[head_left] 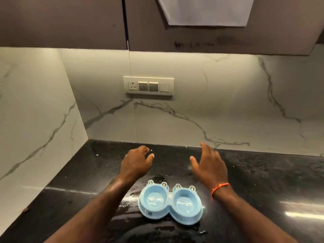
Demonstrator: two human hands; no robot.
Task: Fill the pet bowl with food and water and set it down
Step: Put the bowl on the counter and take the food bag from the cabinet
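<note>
A light blue double pet bowl (170,203) with two round wells and small frog-eye knobs sits on the black countertop (263,181), near the front. Both wells look empty of food; a wet sheen shows inside them. My left hand (135,163) hovers above the counter behind the bowl's left side, fingers loosely curled and holding nothing. Behind the bowl's right side, my right hand (209,163) is raised with fingers spread and empty, an orange thread band on its wrist. Neither hand touches the bowl.
A marble-patterned backsplash rises behind the counter, with a switch and socket plate (148,85) on it. A marble side wall (35,120) closes the left. Dark upper cabinets (70,21) hang overhead, with a white cloth (205,10). Water spots lie around the bowl.
</note>
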